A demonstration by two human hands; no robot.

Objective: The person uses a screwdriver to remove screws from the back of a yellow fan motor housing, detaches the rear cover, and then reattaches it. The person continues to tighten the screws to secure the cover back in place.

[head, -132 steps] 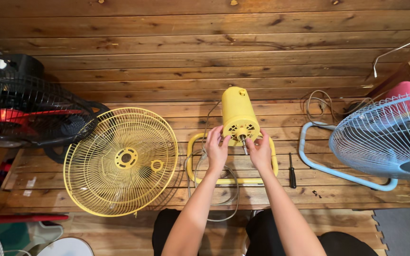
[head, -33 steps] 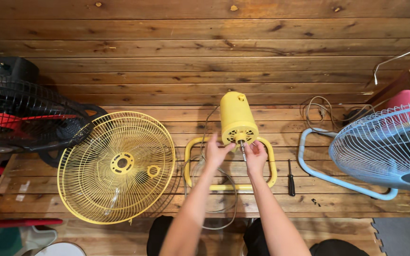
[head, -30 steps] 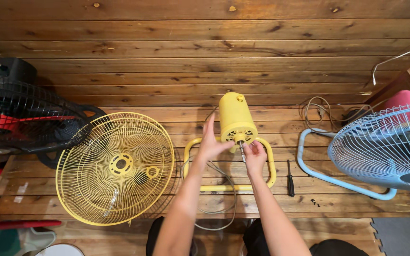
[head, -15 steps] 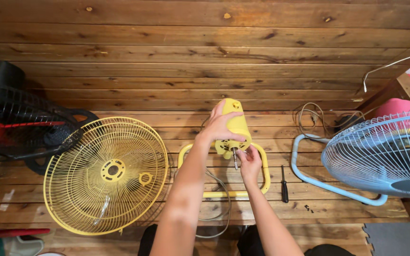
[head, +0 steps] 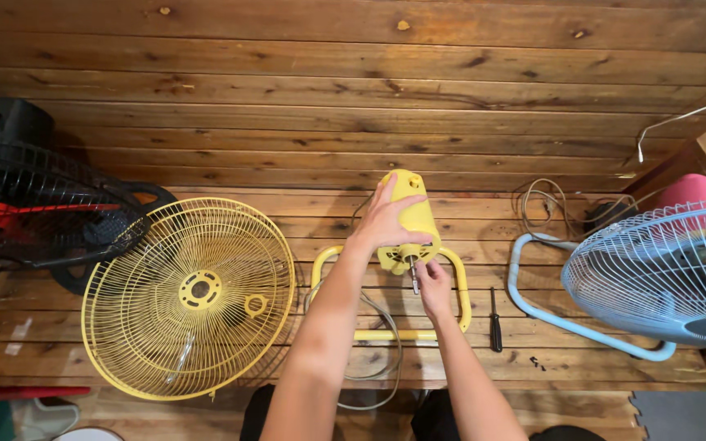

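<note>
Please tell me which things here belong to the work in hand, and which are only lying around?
In hand:
left hand on the yellow motor housing
right hand at the motor shaft
yellow stand

Lying about:
yellow grille
screwdriver
blue fan
black fan

- The motor housing (head: 410, 216) is set at the middle of the wooden floor (head: 353, 98), above its tube stand (head: 459, 290).
- A fan grille (head: 189, 298) is laid to its left.
- A screwdriver (head: 493, 321) is laid just right of the stand.
- A caged fan (head: 663, 273) is placed at far right.
</note>
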